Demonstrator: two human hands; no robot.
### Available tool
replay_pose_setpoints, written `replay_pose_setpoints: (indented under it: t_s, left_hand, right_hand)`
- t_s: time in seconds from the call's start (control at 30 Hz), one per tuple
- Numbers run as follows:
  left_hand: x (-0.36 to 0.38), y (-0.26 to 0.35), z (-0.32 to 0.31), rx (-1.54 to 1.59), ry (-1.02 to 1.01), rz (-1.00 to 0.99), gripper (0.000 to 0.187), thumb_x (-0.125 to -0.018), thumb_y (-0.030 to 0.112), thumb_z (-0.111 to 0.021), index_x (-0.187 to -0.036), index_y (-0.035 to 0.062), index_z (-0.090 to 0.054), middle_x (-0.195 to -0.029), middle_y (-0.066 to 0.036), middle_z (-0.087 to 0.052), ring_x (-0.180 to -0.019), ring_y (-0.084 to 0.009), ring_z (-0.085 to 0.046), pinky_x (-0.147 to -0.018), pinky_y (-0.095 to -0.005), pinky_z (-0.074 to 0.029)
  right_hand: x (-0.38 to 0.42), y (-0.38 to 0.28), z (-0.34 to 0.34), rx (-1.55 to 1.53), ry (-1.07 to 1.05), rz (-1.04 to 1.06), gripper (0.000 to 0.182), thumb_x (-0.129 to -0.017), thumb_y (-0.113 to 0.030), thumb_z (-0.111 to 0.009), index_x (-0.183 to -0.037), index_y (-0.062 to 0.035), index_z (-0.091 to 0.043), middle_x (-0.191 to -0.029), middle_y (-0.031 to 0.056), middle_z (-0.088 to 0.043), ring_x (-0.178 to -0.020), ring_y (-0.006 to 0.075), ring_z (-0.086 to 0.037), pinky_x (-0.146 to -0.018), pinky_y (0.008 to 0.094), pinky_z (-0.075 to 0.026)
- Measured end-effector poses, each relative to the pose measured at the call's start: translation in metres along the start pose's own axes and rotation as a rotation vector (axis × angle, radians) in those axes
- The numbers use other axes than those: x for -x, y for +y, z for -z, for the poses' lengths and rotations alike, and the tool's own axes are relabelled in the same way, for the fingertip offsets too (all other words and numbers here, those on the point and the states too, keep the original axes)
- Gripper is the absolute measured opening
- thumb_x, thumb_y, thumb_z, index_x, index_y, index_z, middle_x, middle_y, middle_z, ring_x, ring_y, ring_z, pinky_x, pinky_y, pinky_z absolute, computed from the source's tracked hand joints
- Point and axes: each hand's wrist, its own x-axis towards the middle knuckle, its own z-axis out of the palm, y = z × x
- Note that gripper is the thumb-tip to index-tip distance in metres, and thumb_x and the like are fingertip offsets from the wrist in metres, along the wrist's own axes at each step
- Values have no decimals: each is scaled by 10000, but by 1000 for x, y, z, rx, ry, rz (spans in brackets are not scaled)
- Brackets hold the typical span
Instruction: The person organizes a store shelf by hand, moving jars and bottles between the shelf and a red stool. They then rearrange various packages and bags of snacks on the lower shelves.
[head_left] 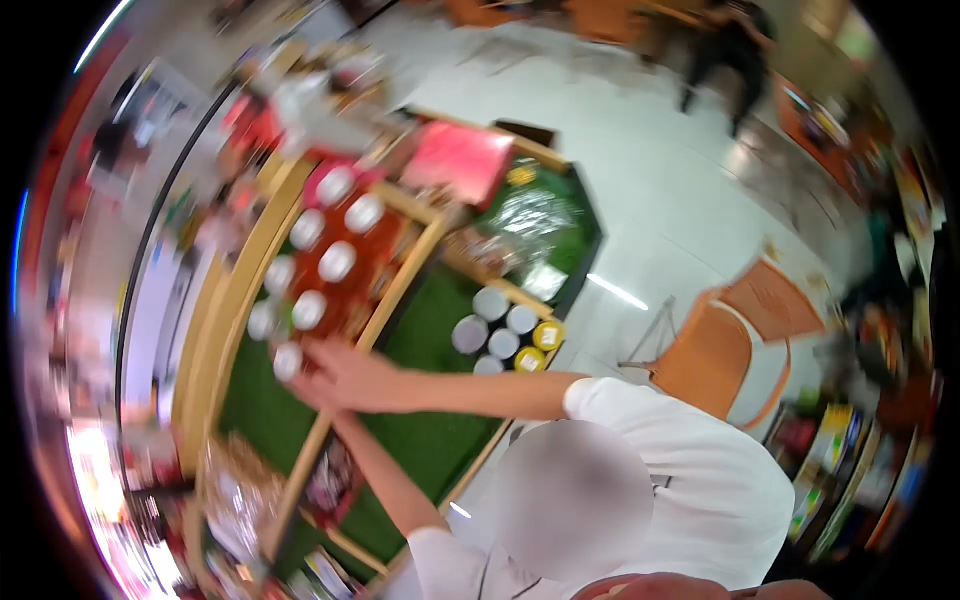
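Nearest, the white shirt [700,470] of the person; both bare arms extend over a wood-edged, green-lined display surface [430,310]. The right hand [352,376] overlaps the left hand [314,393], both at the nearest white-lidded jar [287,362], at the near end of the jar group. Grip of either hand: cannot be determined, owing to overlap and blur. A separate cluster of grey- and yellow-lidded jars [503,342] stands in the adjoining section. Beyond the white-lidded group lies a pink box [460,160], near clear-wrapped packets [540,220]. Farthest, a dark-clothed person [735,50] sits across the pale floor [640,170].
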Motion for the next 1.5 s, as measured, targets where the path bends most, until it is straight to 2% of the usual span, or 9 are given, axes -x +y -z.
replay_pose_setpoints:
  t_s: [0.2,0.4,0.53,0.7,0.87,0.97,1.07,1.2,1.5]
  left_hand:
    - [31,-28,16,260,-22,208,752,-1011,531,-375,-1533,76,-82,-1510,-157,-317,-1361,-272,-367,-1070,-399,-380]
    - [30,-16,26,254,-78,279,827,-989,575,-383,-1548,74,-37,-1538,-165,-278,-1409,-281,-302,-1113,-397,-317]
    - [24,-4,29,193,-105,177,807,-987,542,-415,-1533,31,-112,-1527,-181,-295,-1413,-287,-293,-1143,-400,-254]
    - [26,-19,25,62,-131,190,858,-965,599,-406,-1530,23,-113,-1519,-192,-306,-1407,-303,-303,-1151,-405,-240]
    - [25,-17,25,-20,-194,315,938,-932,656,-419,-1537,46,-42,-1521,-210,-307,-1411,-328,-310,-1147,-415,-260]
    - [27,-17,23,36,-175,297,937,-926,602,-507,-1534,69,-34,-1483,-204,-381,-1373,-317,-380,-1124,-413,-302]
    - [27,-31,26,-81,-229,347,879,-930,523,-562,-1516,63,-96,-1442,-190,-439,-1334,-306,-430,-1102,-395,-325]
    - [29,-37,23,-118,-198,279,847,-926,493,-585,-1491,45,-140,-1409,-186,-473,-1300,-306,-466,-1082,-390,-342]
    - [28,-50,20,-320,-160,65,928,-914,405,-641,-1484,-44,-63,-1403,-237,-449,-1309,-309,-459,-1080,-386,-368]
  right_hand:
    - [3,27,-24,285,-27,72,769,-927,-359,-549,-1491,21,-190,-1198,373,-479,-958,525,-576,-748,507,-536]
    - [2,33,-29,250,-54,107,807,-909,-257,-598,-1513,-9,-124,-1213,313,-437,-971,494,-578,-760,486,-539]
    - [6,37,-26,186,-70,105,800,-892,-254,-603,-1516,-32,-156,-1213,282,-450,-1000,464,-572,-785,472,-526]
    - [11,29,11,175,232,305,532,-793,-23,-648,-1296,-19,-476,-1166,185,-499,-1000,315,-558,-878,387,-478]
    - [-19,50,79,390,618,328,516,-858,-143,-683,-1285,35,-454,-1240,195,-454,-1176,343,-428,-1026,437,-332]
    - [-53,67,116,440,791,324,540,-890,-193,-683,-1330,13,-446,-1275,165,-477,-1193,295,-465,-1016,396,-371]
    - [-77,89,126,139,390,84,599,-886,-257,-703,-1344,17,-431,-1294,186,-473,-1224,315,-458,-1043,402,-365]
    - [-81,105,116,340,570,349,651,-814,-291,-773,-1298,18,-467,-1230,197,-530,-1134,334,-517,-957,413,-421]
    - [-74,106,112,307,549,190,647,-878,-303,-720,-1355,30,-436,-1331,188,-504,-1234,280,-485,-1069,384,-360]
